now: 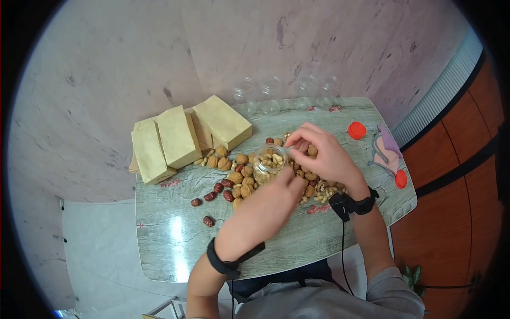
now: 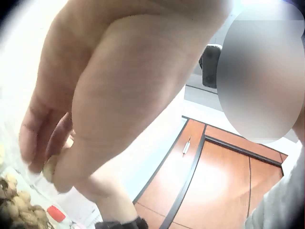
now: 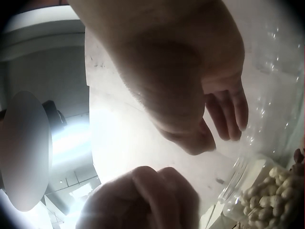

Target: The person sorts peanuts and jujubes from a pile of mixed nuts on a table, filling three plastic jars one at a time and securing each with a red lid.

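A clear open jar (image 1: 264, 174) with peanuts (image 3: 272, 200) inside stands among loose nuts. My left hand (image 1: 263, 208) is at the jar's near right side; in the left wrist view the same hand (image 2: 109, 90) pinches a small yellowish nut (image 2: 49, 168) between thumb and fingers. At the jar's far right, my right hand (image 1: 328, 157) hovers with bent fingers near the rim. The right wrist view shows this hand (image 3: 190, 81) with its thumb and fingers apart and nothing visible between them.
Walnuts (image 1: 224, 164), red dates (image 1: 209, 220) and peanuts (image 1: 322, 195) lie around the jar. Paper bags (image 1: 175, 135) stand at the back left, several empty jars (image 1: 271, 95) along the back edge. Red lids (image 1: 356, 130) and a pink cloth (image 1: 383, 157) are at the right.
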A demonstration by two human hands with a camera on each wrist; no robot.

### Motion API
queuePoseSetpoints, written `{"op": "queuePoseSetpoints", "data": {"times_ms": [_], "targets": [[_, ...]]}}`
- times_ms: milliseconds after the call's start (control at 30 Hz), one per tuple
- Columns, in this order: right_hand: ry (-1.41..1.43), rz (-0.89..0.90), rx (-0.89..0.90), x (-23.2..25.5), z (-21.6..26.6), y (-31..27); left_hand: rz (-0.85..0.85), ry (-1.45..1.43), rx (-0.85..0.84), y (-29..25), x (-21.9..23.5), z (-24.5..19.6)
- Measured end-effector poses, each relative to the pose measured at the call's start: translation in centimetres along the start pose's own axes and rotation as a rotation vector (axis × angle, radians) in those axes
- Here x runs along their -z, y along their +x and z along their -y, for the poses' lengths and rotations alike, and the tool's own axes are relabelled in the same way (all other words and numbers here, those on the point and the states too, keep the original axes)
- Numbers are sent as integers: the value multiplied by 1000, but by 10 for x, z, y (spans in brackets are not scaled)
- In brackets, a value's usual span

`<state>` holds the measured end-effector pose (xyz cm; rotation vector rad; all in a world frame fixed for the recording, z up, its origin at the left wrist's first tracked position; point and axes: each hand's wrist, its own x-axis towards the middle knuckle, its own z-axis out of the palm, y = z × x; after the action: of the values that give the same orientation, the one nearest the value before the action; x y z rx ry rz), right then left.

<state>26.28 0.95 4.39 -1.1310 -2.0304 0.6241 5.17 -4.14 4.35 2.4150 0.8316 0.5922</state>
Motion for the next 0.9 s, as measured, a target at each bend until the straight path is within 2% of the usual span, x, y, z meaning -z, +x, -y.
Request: {"op": "queuePoseSetpoints", "data": {"times_ms": [33,100,133,200,233,300,433,500,533,600,633,667,733,767,833,900], "targets": [[-2,-3,-3,4,-2,-3,3,-1,-4,3,5,3],[-25,15,-41,10,-7,-9,-273,53,27,7,10,8],[-24,18,-41,12,-9,-13,-274,53,29,9,9,13],[-62,19,-61,16,-12,-23,-389,145,59,14,2,23],[-61,20,-63,20,-11,-29,-388,144,60,14,3,22],[-93,146,-224,33,-7,-44,-376,162,60,13,6,19],[-92,281,-302,30,-18,-84,-352,191,81,11,10,13],[-238,344,-302,20,-23,-103,-234,275,89,9,10,8],[-236,344,-303,13,-25,-112,-232,274,91,7,6,6],[-374,287,-289,5,-27,-126,-113,250,51,2,-6,2],[-374,289,-289,3,-26,-129,-81,269,101,0,-10,1],[-413,287,-316,0,-25,-130,-81,269,101,0,-8,0],[-449,280,-346,-2,-23,-131,-184,344,287,-1,-1,2],[-411,267,-377,-2,-21,-131,-179,346,283,-3,3,7],[-372,251,-406,-2,-22,-132,-326,424,346,-6,8,25],[-347,253,-417,-5,-27,-133,-322,392,305,-3,1,49]]}}
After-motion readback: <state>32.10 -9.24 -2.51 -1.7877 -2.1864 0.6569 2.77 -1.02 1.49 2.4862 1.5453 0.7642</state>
